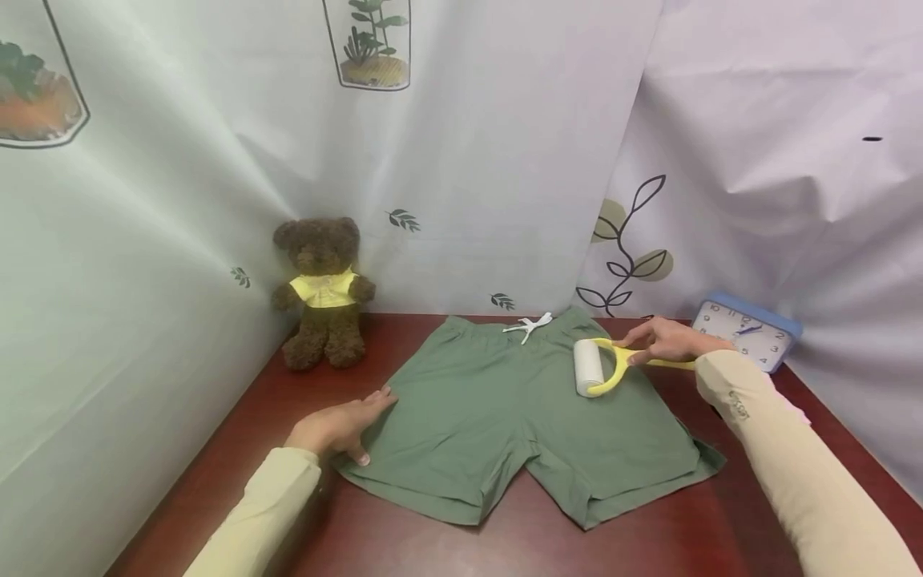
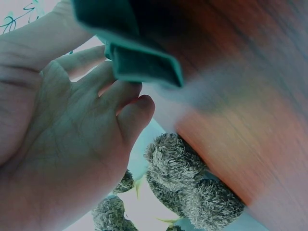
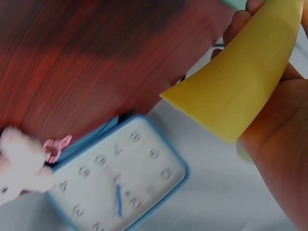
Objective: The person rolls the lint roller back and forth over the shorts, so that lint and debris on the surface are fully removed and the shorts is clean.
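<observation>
Green drawstring shorts (image 1: 461, 401) lie spread on the dark red table, waistband toward the back. My left hand (image 1: 340, 426) rests on their left side edge with the fingers extended. Seen from the palm side in the left wrist view, that hand (image 2: 77, 115) has its fingers against the hanging fabric (image 2: 139, 62). My right hand (image 1: 669, 340) grips the yellow handle of a lint roller (image 1: 589, 369), whose white cylinder lies over the right leg's upper part. The handle's broad end (image 3: 240, 82) crosses the palm in the right wrist view; the fingers are partly hidden behind it.
A brown teddy bear (image 1: 324, 292) in a yellow top stands at the back left. Behind my right wrist, a blue-framed clock (image 1: 750, 330) leans by the curtain (image 1: 490, 160). A small pale pink figure (image 3: 21, 161) sits beside the clock.
</observation>
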The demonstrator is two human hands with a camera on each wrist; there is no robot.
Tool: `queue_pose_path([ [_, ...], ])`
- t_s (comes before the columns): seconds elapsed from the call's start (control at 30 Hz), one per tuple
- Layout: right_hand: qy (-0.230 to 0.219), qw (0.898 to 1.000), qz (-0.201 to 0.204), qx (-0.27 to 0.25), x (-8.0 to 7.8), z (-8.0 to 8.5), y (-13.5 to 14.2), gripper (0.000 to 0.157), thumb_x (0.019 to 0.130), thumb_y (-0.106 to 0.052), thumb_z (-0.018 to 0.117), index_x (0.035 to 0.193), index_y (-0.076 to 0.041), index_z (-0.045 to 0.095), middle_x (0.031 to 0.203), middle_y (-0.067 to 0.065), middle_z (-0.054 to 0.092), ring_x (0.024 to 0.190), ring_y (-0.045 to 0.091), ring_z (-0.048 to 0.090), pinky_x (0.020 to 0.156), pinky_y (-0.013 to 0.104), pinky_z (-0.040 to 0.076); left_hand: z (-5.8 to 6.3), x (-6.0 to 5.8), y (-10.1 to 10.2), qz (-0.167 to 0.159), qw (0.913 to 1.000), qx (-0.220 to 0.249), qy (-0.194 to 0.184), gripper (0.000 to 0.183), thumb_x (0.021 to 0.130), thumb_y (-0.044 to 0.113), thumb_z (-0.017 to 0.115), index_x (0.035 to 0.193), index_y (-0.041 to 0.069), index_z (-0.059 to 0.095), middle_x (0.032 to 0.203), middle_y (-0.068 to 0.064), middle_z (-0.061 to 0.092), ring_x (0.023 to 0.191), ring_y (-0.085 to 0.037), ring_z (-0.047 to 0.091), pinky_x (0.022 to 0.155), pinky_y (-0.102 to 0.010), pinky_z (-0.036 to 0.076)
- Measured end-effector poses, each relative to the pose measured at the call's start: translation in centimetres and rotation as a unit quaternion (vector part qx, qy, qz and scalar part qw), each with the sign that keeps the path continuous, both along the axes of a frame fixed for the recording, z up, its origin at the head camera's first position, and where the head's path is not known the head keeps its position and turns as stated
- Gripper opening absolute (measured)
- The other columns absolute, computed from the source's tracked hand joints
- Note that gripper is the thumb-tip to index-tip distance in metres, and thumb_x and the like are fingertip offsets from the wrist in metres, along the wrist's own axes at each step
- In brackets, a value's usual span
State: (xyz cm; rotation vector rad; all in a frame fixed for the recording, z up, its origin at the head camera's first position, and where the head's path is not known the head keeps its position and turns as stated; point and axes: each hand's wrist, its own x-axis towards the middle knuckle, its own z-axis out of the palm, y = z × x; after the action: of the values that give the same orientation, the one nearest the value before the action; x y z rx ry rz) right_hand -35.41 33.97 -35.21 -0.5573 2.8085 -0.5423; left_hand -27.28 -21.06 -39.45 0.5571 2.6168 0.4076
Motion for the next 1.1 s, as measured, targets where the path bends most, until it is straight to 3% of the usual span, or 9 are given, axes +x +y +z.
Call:
queue_pose_path([
  [0.17, 0.001, 1.000, -0.019, 0.019, 0.6, 0.3, 1.7, 0.051, 0.084, -0.032, 0.079, 0.125, -0.003, 0.070, 0.128, 0.025, 0.066, 0.113, 0.041, 0.063, 0.087, 0.053, 0.056, 0.0, 0.1, -0.2, 0.000, 1.0000, 0.000, -0.002, 0.109, 0.070, 0.002, 0.086, 0.159, 0.005, 0.024, 0.169, -0.020, 0.013, 0.154, -0.044, 0.019, 0.120, -0.059, 0.030],
  [0.37, -0.001, 1.000, -0.017, 0.010, 1.5, 0.8, 3.7, 0.049, 0.084, -0.027, 0.080, 0.123, 0.001, 0.070, 0.121, 0.023, 0.070, 0.099, 0.025, 0.063, 0.074, 0.031, 0.052, -0.1, 0.1, -0.1, -0.001, 1.0000, 0.002, 0.002, 0.109, 0.070, 0.003, 0.086, 0.159, 0.005, 0.024, 0.169, -0.020, 0.014, 0.154, -0.043, 0.019, 0.120, -0.058, 0.030],
  [0.47, 0.001, 1.000, -0.014, 0.008, 1.9, 1.1, 4.8, 0.048, 0.084, -0.024, 0.080, 0.123, 0.002, 0.070, 0.117, 0.020, 0.072, 0.092, 0.019, 0.061, 0.070, 0.026, 0.049, 0.0, 0.0, 0.0, -0.002, 1.0000, 0.001, 0.003, 0.108, 0.070, 0.003, 0.086, 0.159, 0.005, 0.024, 0.169, -0.020, 0.014, 0.154, -0.043, 0.020, 0.120, -0.058, 0.030],
  [0.73, 0.011, 0.999, -0.017, 0.033, 2.4, 1.7, 5.4, 0.046, 0.085, -0.025, 0.079, 0.123, -0.001, 0.071, 0.120, 0.023, 0.070, 0.094, 0.021, 0.061, 0.071, 0.028, 0.049, 0.1, -0.4, 0.0, -0.004, 1.0000, -0.006, -0.001, 0.108, 0.071, 0.002, 0.085, 0.159, 0.004, 0.023, 0.169, -0.020, 0.013, 0.155, -0.042, 0.018, 0.121, -0.058, 0.029],
  [0.83, 0.026, 0.998, -0.017, 0.046, 2.4, 1.9, 4.8, 0.044, 0.086, -0.023, 0.077, 0.123, -0.001, 0.071, 0.118, 0.022, 0.071, 0.085, 0.019, 0.058, 0.068, 0.028, 0.046, -0.2, -0.6, -0.1, -0.007, 0.9999, -0.007, -0.007, 0.109, 0.072, 0.002, 0.085, 0.160, 0.004, 0.021, 0.169, -0.020, 0.010, 0.156, -0.041, 0.015, 0.122, -0.057, 0.028],
  [0.9, 0.036, 0.998, -0.015, 0.051, 2.3, 2.3, 4.4, 0.043, 0.087, -0.022, 0.076, 0.124, -0.001, 0.071, 0.112, 0.017, 0.074, 0.077, 0.015, 0.054, 0.065, 0.027, 0.043, -0.2, -0.8, -0.2, -0.011, 0.9999, -0.008, -0.004, 0.109, 0.072, 0.003, 0.085, 0.160, 0.004, 0.021, 0.169, -0.020, 0.010, 0.156, -0.040, 0.014, 0.122, -0.057, 0.027],
  [0.97, 0.042, 0.998, -0.013, 0.054, 2.5, 2.6, 4.1, 0.042, 0.088, -0.021, 0.075, 0.125, -0.002, 0.070, 0.094, 0.012, 0.074, 0.065, 0.010, 0.049, 0.060, 0.024, 0.041, -0.2, -0.8, -0.3, -0.014, 0.9999, -0.007, 0.000, 0.109, 0.071, 0.004, 0.085, 0.160, 0.004, 0.022, 0.169, -0.020, 0.011, 0.156, -0.041, 0.015, 0.122, -0.057, 0.027],
  [1.1, 0.061, 0.997, -0.020, 0.052, 3.1, 3.4, 3.9, 0.042, 0.089, -0.021, 0.075, 0.127, -0.006, 0.070, 0.065, -0.002, 0.052, 0.050, 0.006, 0.035, 0.051, 0.023, 0.035, -0.3, -0.8, -0.7, -0.018, 0.9997, -0.001, 0.016, 0.107, 0.071, 0.007, 0.086, 0.159, 0.006, 0.026, 0.169, -0.019, 0.014, 0.156, -0.041, 0.018, 0.121, -0.057, 0.030],
])
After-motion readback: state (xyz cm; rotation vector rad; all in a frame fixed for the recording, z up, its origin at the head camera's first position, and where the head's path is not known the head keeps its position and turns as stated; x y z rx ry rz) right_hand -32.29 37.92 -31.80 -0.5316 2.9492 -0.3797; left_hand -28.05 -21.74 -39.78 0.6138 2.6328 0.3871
